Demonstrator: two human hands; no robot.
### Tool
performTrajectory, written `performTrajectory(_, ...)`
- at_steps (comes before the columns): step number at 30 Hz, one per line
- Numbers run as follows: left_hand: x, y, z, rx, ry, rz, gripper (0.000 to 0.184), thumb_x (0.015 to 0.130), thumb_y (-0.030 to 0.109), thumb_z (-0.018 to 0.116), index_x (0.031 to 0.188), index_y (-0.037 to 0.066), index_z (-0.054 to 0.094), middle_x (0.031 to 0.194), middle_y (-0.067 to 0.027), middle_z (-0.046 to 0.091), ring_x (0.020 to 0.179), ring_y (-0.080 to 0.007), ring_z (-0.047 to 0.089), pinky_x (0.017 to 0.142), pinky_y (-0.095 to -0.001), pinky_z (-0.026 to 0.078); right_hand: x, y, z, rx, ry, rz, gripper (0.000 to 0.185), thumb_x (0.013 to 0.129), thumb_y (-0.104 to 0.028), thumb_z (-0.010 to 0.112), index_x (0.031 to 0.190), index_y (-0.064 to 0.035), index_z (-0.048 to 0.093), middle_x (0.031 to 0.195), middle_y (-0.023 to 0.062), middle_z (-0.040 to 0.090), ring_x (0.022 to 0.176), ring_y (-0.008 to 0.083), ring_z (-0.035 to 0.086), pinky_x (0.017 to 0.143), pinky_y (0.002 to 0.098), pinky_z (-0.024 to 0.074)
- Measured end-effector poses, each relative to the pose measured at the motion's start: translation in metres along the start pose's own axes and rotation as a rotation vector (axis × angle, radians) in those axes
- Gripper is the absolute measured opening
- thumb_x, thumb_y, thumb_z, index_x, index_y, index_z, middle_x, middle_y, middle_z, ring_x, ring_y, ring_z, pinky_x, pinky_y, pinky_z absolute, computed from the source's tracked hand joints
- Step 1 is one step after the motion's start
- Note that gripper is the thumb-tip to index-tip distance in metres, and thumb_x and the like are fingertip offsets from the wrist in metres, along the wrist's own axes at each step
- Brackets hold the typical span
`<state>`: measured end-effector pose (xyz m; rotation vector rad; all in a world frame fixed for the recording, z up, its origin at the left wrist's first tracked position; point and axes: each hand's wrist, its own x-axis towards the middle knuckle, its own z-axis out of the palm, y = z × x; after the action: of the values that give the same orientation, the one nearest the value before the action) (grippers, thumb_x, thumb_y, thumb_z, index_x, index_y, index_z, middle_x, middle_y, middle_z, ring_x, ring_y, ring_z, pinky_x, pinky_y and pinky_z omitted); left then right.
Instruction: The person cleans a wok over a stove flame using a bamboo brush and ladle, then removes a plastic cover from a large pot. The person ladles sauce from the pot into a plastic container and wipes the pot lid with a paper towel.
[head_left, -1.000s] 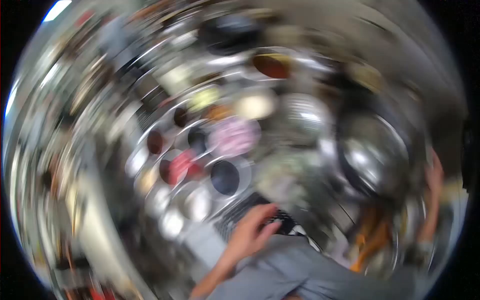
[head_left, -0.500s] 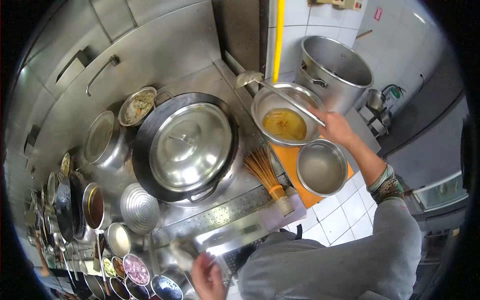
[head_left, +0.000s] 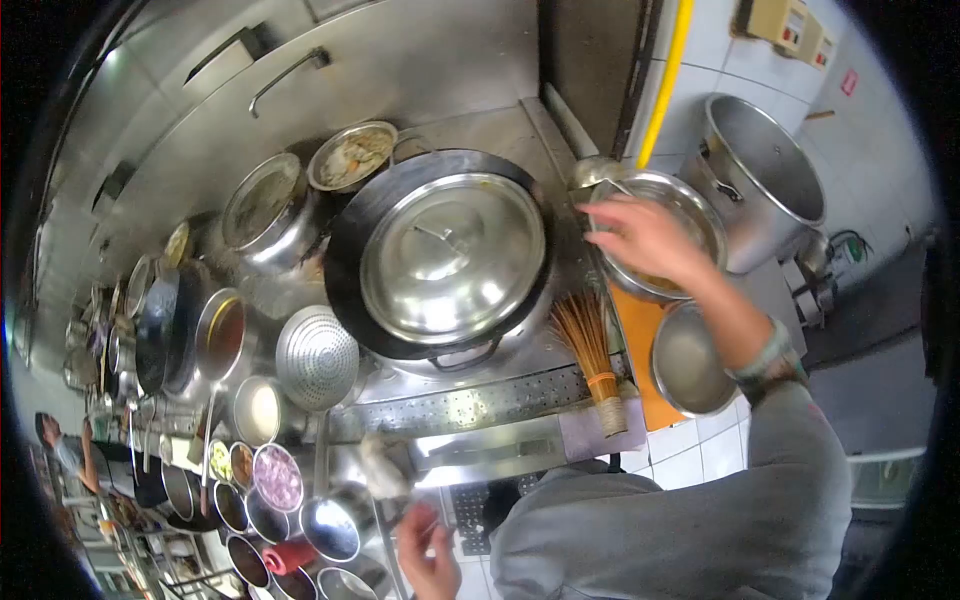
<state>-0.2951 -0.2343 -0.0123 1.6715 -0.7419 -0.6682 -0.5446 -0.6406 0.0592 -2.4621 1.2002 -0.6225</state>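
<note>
My right hand reaches over the steel bowl, its fingers stretched out and holding nothing. Just beyond the fingertips, the ladle rests with its head at the bowl's rim; my hand and wrist hide much of its handle and of the bowl's yellowish liquid. Low in the view, my left hand hangs with loosely bent fingers apart, nothing visible in it. A greyish cloth lies close above it. Left of my right hand, a domed steel lid covers the black wok.
A bamboo wok brush stands by the stove edge. A smaller steel bowl sits on the orange board. A tall stockpot is behind. At left are a perforated skimmer, several pots, and chopped onion. Far left, another person.
My right hand has let go of the ladle and moved toward the wok, fingers now spread. The whole view has turned, shifting the stove rightward. My left hand stays low.
</note>
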Motion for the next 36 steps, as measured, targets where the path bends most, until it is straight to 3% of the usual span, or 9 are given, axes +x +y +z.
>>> performTrajectory(4,-0.027,0.028,0.01,0.193,0.097,-0.066,0.039,0.089,0.0,0.053,0.128,-0.002,0.047,0.112,-0.015,0.06,0.102,-0.0217,0.059,0.084,-0.0318,0.05,0.129,-0.058,0.127,-0.069,0.006,-0.29,0.041,0.083,-0.027,0.063,0.117,-0.0042,0.058,0.107,0.0166,0.064,0.098,0.0331,0.062,0.084,0.0438,0.0489)
performTrajectory(13,-0.1,-0.002,-0.018,0.295,0.25,-0.208,0.043,0.094,0.01,0.053,0.133,-0.001,0.041,0.115,-0.0161,0.058,0.104,-0.0233,0.058,0.086,-0.0321,0.048,0.206,-0.099,0.181,-0.104,-0.256,0.162,0.023,0.077,-0.015,0.058,0.093,-0.0003,0.067,0.105,0.0205,0.065,0.099,0.0331,0.063,0.08,0.0423,0.0514)
performTrajectory(17,-0.104,-0.007,-0.025,0.246,0.317,-0.155,0.039,0.091,0.003,0.052,0.129,-0.001,0.047,0.118,-0.0162,0.057,0.104,-0.0237,0.058,0.087,-0.0335,0.048,0.216,-0.107,0.068,-0.169,-0.135,-0.078,0.027,0.074,-0.02,0.056,0.081,0.0019,0.069,0.085,0.0223,0.066,0.078,0.0378,0.064,0.071,0.0453,0.0506)
performTrajectory(19,-0.1,-0.007,-0.034,0.262,0.272,-0.146,0.039,0.091,0.004,0.052,0.129,-0.001,0.047,0.119,-0.0167,0.056,0.104,-0.024,0.058,0.087,-0.0338,0.049,0.206,-0.112,-0.005,-0.163,-0.08,-0.048,0.019,0.074,-0.018,0.061,0.076,-0.0002,0.066,0.063,0.0124,0.061,0.056,0.0204,0.054,0.05,0.0372,0.0434)
performTrajectory(23,-0.099,-0.031,-0.048,0.234,0.217,-0.133,0.039,0.091,0.005,0.053,0.129,-0.002,0.047,0.117,-0.0167,0.057,0.102,-0.0252,0.059,0.085,-0.0347,0.05,0.162,-0.082,-0.124,0.166,0.08,0.177,0.011,0.079,-0.017,0.061,0.086,-0.009,0.063,0.064,-0.0028,0.049,0.055,0.0082,0.042,0.043,0.0254,0.0322)
performTrajectory(26,-0.104,-0.046,-0.048,0.159,0.197,-0.053,0.038,0.091,0.006,0.054,0.128,-0.001,0.048,0.116,-0.0164,0.056,0.098,-0.0251,0.06,0.083,-0.034,0.051,0.071,-0.098,-0.201,-0.136,0.095,0.323,0.027,0.077,-0.026,0.066,0.093,-0.0042,0.071,0.089,0.0183,0.07,0.08,0.0309,0.068,0.068,0.0431,0.0528)
performTrajectory(29,-0.105,-0.073,-0.049,0.286,-0.002,-0.045,0.039,0.091,0.007,0.053,0.129,0.0,0.048,0.118,-0.0174,0.056,0.101,-0.0251,0.059,0.086,-0.0336,0.049,0.019,-0.04,-0.256,-0.192,0.221,0.388,0.023,0.08,-0.024,0.062,0.088,-0.0039,0.07,0.081,0.0162,0.069,0.072,0.0291,0.065,0.064,0.0393,0.0504)
performTrajectory(31,-0.113,-0.083,-0.034,0.187,0.031,-0.036,0.037,0.09,0.008,0.055,0.126,-0.001,0.05,0.116,-0.0162,0.059,0.105,-0.0236,0.057,0.088,-0.033,0.047,-0.015,0.016,-0.286,-0.034,0.276,0.394,0.011,0.08,-0.018,0.061,0.084,-0.0079,0.063,0.061,-0.0021,0.047,0.054,0.0071,0.041,0.042,0.0246,0.0314)
performTrajectory(36,-0.137,-0.079,-0.01,0.299,-0.084,-0.044,0.039,0.091,0.009,0.055,0.128,-0.002,0.047,0.114,-0.0167,0.059,0.104,-0.024,0.059,0.086,-0.0332,0.049,-0.073,0.13,-0.322,-0.113,0.416,0.551,0.013,0.078,-0.018,0.063,0.082,-0.0055,0.063,0.061,0.0019,0.052,0.055,0.0101,0.045,0.044,0.0287,0.0368)
